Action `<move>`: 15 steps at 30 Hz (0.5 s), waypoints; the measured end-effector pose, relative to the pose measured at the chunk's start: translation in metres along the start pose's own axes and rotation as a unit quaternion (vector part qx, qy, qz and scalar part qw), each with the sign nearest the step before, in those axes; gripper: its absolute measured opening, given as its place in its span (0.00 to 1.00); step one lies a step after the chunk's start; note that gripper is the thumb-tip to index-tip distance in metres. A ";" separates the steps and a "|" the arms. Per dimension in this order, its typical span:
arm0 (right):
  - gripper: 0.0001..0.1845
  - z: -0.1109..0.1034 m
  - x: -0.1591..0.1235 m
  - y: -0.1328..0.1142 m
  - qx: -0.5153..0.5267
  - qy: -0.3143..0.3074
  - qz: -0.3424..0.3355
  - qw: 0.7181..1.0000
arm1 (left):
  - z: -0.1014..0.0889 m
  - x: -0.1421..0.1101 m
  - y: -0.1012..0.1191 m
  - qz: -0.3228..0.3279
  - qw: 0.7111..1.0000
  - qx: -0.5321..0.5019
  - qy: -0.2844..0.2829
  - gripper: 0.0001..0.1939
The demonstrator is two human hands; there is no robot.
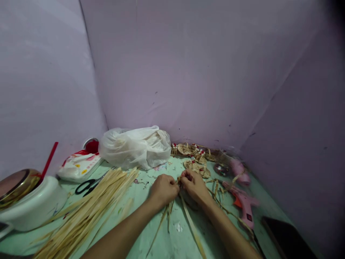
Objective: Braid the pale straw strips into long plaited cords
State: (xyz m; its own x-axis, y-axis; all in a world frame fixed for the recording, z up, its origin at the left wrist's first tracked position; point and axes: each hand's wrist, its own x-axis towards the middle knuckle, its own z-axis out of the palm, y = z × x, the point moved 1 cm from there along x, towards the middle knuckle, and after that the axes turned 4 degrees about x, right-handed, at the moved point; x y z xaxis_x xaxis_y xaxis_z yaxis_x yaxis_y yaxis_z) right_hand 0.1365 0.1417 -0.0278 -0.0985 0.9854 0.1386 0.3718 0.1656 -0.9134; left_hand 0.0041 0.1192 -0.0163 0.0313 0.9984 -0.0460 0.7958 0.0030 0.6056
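Both hands meet over the middle of the green tabletop point(180, 226). My left hand point(164, 189) is closed, its fingers pinching a small braided piece of dried straw point(179, 180). On the other side my right hand point(193, 182) pinches the same piece, thumb and fingertips together. Loose straw strips point(192, 226) hang from the piece toward me, some below each hand. The fingers partly hide the braid. Just beyond my right hand lie woven straw ornaments point(196, 166) with red and white beads.
A bundle of straw strips point(88, 212) lies left, beside black scissors point(85, 186). A white plastic bag point(136, 147) sits at the back. At left stand a white pot point(40, 207) and a wipes pack point(81, 166). A pink glue gun point(245, 205) and dark phone-like slab point(288, 239) lie right.
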 end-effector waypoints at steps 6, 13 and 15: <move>0.08 0.008 0.044 0.014 -0.066 0.024 0.027 0.997 | 0.001 0.029 0.003 -0.110 0.994 0.011 0.012 0.10; 0.11 0.011 0.060 0.007 -0.175 0.010 0.026 0.984 | 0.002 0.041 0.007 -0.156 0.988 0.014 0.010 0.12; 0.12 0.011 0.060 -0.001 -0.220 -0.001 0.024 0.975 | 0.000 0.040 0.007 -0.149 0.989 0.016 0.000 0.14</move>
State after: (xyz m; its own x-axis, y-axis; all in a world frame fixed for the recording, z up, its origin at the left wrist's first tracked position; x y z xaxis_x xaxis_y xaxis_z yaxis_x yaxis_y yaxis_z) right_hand 0.1200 0.2004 -0.0226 -0.0735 0.9925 0.0977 0.7359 0.1201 -0.6663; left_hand 0.0110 0.1595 -0.0142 -0.2083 0.9534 -0.2181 0.7885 0.2956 0.5393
